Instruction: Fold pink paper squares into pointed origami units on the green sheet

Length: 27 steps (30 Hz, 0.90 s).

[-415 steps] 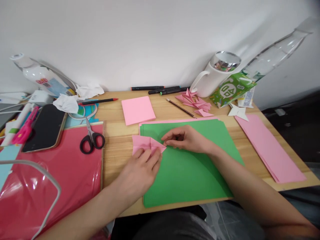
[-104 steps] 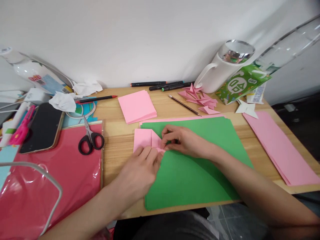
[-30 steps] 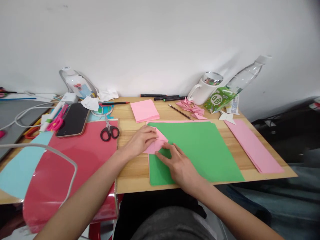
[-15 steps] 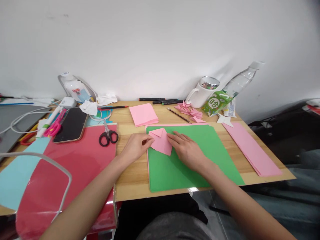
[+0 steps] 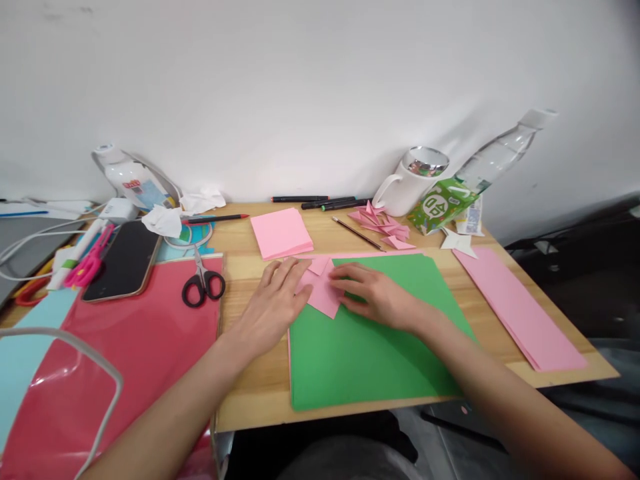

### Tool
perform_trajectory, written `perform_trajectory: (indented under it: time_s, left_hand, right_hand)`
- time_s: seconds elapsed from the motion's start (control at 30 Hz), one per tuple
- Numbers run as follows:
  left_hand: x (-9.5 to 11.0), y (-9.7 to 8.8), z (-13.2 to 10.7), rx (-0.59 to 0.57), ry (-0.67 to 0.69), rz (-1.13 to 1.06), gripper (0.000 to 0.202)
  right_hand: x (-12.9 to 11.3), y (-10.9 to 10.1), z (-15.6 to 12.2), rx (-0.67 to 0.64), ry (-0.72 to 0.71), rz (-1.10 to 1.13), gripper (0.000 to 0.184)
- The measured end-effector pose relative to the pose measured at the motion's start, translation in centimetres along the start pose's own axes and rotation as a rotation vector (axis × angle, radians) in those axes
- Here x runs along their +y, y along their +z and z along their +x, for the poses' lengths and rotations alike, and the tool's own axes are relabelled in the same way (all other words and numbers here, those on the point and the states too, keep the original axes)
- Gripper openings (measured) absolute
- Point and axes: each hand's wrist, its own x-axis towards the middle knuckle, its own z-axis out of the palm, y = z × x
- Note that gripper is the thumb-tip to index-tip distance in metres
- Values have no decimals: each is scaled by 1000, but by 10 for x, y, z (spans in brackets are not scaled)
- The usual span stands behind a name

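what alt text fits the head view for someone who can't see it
A left hand and right hand press a folded pink paper at the corner of a green sheet on a wooden desk. Scissors, a phone, a pink pad and a mug sit around.

- Flat green paper sheet: bare toward its near edge.
- Black-handled scissors lie left of the left hand; stack of pink square paper just beyond.

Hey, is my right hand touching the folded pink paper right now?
Touching. The head view shows the right hand lying across the right edge of the folded pink paper, fingers pressed onto it with no gap.
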Motion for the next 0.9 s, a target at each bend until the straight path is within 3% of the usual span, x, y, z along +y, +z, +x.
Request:
perform_trajectory:
  time_s: [0.13,0.3,0.5,0.73,0.9]
  left_hand:
    - [-2,2,0,16,23,-40,18]
    - [-4,7,-3,32,-51,-285,17]
    - [0,6,-8,8,-128,-442,19]
    - [9,-8,-4,-143,45,-309,20]
    - [23,-15,-6,-53,98,-142,28]
  right_hand:
    - [7,-1,6,8,13,84,25]
    - [12,-2,4,48,-23,225,58]
    - [9,-3,3,56,-87,340,8]
    - [3,0,3,-14,67,509,7]
    - [-2,5,6,15,260,588,13]
